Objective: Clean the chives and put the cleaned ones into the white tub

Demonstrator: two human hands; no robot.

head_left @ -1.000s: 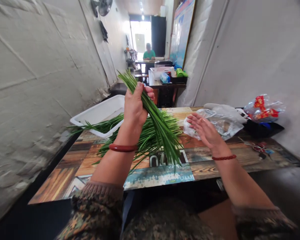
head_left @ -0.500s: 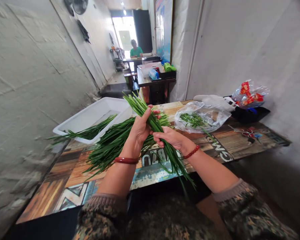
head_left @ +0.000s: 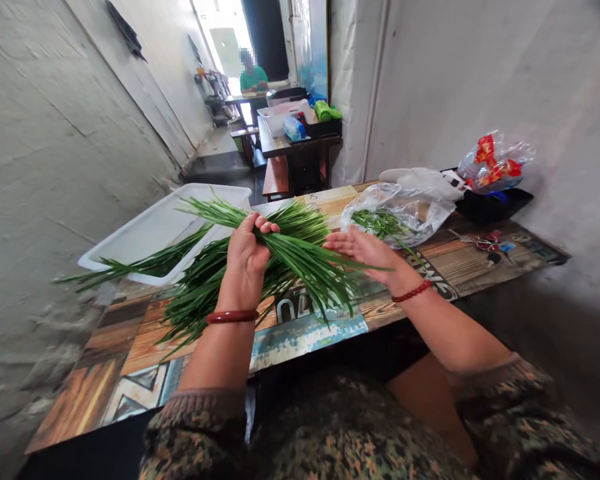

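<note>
Single head-worn view. The camera looked forward and down from above the near side of the table (head_left: 87,393), framing the left hand (head_left: 250,248) close by toward 9 o'clock, the right hand (head_left: 363,250) toward 3, and a distant doorway (head_left: 225,40) at 11.

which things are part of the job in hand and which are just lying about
Likely in the job:
left hand, gripping a green bundle
right hand, open by its leafy end
pile of greens
white tray with more greens
clear bag holding loose greens

Apparently lying about:
red-printed bag
black item beneath it
blue packet on far table
</note>
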